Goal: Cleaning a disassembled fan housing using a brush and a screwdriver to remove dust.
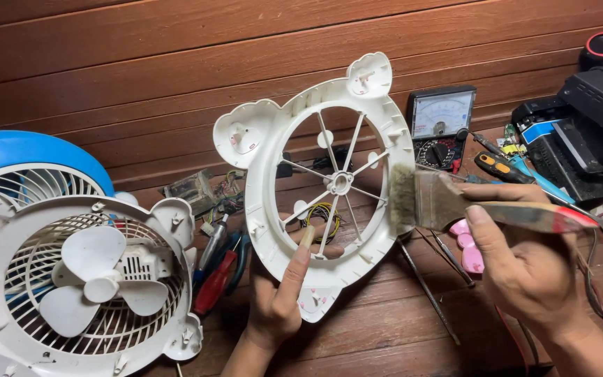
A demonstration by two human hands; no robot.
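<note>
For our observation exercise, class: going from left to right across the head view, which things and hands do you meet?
White fan with its blades → red-handled screwdriver → left hand → white bear-shaped fan grille → paintbrush → right hand → black device at the far right.

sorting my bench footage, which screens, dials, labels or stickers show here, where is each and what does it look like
Multimeter: upright against the wood wall, right of the fan guard; dark case, pale rectangular needle dial, round selector below.
Sticker: on the guard's upper left ear; small, round, white with red marks.
Blue label: a strip on the black device at far right.
No lit screens or packages show.
</note>
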